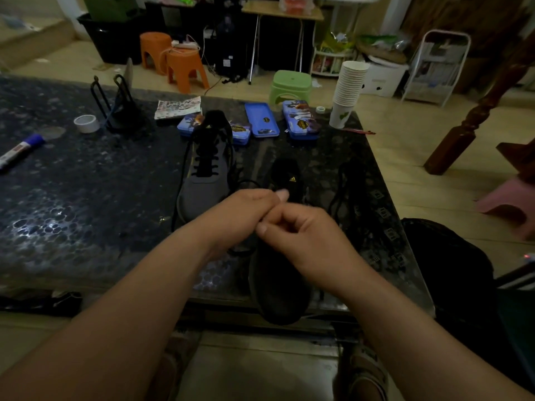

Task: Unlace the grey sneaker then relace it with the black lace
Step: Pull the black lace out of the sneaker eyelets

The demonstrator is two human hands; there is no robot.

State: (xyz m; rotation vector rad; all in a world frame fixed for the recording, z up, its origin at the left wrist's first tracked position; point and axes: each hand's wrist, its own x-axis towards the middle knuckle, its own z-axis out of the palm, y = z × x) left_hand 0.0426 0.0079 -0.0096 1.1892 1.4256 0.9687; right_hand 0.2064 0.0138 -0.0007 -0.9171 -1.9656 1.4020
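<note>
L grip (248, 211), R grip (304, 231) over adidas sneaker (279, 287)

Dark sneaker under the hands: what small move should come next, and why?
Probably draw the black lace gently through the eyelet it is at. The left hand and right hand meet with curled fingers above the dark sneaker and seem to pinch the lace between them. The tongue beyond them shows no crossings. The exact eyelet is hidden.
</note>
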